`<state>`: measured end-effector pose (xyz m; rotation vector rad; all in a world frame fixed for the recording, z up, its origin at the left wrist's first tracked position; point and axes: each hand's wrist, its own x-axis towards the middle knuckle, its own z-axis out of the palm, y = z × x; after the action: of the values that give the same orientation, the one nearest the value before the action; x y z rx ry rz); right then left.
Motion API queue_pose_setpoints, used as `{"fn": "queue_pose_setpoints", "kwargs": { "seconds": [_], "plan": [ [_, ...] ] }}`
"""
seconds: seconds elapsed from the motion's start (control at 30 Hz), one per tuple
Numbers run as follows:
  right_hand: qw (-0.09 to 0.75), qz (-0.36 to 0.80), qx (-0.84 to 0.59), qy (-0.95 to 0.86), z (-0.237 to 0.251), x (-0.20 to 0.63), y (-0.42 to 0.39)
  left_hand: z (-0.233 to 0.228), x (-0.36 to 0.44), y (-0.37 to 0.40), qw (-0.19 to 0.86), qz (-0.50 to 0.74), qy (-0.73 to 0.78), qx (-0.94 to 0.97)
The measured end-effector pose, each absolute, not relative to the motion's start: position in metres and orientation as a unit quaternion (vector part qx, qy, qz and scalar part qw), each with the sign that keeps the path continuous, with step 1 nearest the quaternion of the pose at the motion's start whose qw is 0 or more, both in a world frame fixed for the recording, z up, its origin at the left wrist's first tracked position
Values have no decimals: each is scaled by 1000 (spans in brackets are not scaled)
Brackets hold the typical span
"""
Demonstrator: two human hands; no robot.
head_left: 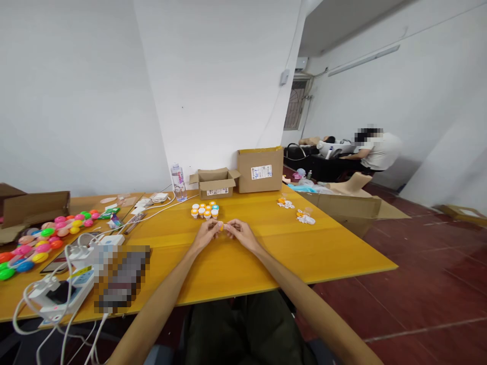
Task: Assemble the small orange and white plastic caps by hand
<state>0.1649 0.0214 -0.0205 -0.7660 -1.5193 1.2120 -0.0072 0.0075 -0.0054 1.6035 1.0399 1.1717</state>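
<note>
My left hand (207, 233) and my right hand (242, 235) meet over the middle of the table, fingertips pinched close together. Between them is a small orange and whitish piece (221, 227), mostly hidden by the fingers; its exact kind is too small to make out. The left fingers are closed on its orange side, and the right fingertips grip its paler end. Just beyond my left hand stands a tight cluster of small round containers (205, 210) with white, orange and teal parts. To the right lie loose white and orange discs (286, 204) and another small pile (305, 218).
Behind the containers stand an open small carton (216, 191), a larger cardboard box (261, 172) and a water bottle (178, 182). At left are power strips (70, 289) with cables, a phone (124, 279) and colourful balloon-like beads (41, 243). A person (380, 149) sits far right.
</note>
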Motion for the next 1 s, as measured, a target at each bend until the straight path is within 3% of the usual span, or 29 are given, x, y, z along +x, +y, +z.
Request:
{"fn": "queue_pose_setpoints", "kwargs": {
  "seconds": [0.17,0.4,0.63,0.87,1.0],
  "plan": [
    [492,516,-314,-627,-22,167,24,-1,-8,6,398,508,378,663],
    [473,532,-310,-630,-23,168,25,-7,-7,9,442,487,432,617],
    [424,584,-303,-622,-18,174,24,2,-8,5,431,503,372,650],
    [436,537,-273,-668,-16,171,24,1,-8,6,434,510,378,639],
    [406,587,-267,-647,-15,172,20,2,-8,6,443,500,379,640]
  ]
}}
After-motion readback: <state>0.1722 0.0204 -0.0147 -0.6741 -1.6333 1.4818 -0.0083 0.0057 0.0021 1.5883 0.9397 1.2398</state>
